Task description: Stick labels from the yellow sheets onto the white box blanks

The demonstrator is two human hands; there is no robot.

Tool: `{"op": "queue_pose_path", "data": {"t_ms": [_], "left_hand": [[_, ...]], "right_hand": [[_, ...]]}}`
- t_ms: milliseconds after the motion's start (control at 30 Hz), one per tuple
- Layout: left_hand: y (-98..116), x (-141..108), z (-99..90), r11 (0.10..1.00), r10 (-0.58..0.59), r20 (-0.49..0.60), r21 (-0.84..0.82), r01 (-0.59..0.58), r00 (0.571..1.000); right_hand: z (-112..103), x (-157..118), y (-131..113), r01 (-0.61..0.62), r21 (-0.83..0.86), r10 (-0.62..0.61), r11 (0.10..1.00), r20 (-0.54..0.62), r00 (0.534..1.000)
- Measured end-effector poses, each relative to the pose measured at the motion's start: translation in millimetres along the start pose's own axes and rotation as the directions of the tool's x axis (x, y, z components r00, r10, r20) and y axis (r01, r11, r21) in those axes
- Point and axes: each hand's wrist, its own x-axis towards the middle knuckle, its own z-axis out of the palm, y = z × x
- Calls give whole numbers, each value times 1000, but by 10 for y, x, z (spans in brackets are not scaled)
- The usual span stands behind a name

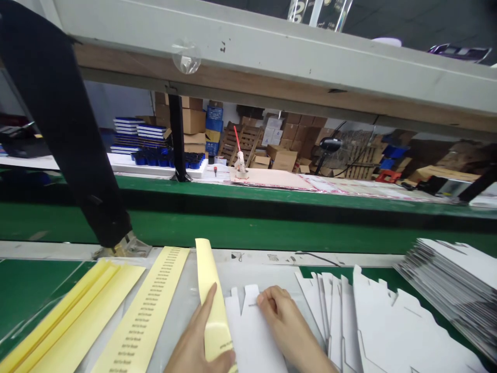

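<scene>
The left hand [196, 339] pinched a curling yellow strip [213, 324] between thumb and fingers, the strip's lower end over a white die-cut card [250, 331]. The right hand [280, 316] was not gripping; it lay open, fingers resting near the card's notched top edge, pinning it to the tabletop [248, 257]. The card sat between the hands, just left of a fanned row of cards [334, 316], with a stack [446, 290] farther right. To the left lay a printed yellow sheet [143, 311] and folded yellow sheets [66, 311]. From where I stood, I could not quite tell whether the strip touched the card's face. Keeping the card still with one hand while the other lowered the strip slowly, its edge square, seemed the clean way to avoid creases. Beyond a green rail [248, 207] stood cartons [194, 120].
</scene>
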Motion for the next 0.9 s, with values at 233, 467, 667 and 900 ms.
{"op": "queue_pose_path", "data": {"t_ms": [233, 467, 667, 900], "left_hand": [[-10, 4, 1, 1000, 9, 10, 6, -9, 1000], [27, -11, 7, 999, 10, -40, 47, -8, 999], [33, -13, 9, 994, 5, -85, 108, 4, 996], [38, -16, 15, 991, 10, -67, 136, -1, 998]], "right_hand": [[-2, -13, -28, 9, -59, -9, 998, -5, 1000], [22, -39, -69, 12, -122, -15, 992, -20, 1000], [5, -10, -11, 15, -230, -30, 973, -61, 998], [-87, 22, -45, -58, -542, 0, 839, -106, 994]]}}
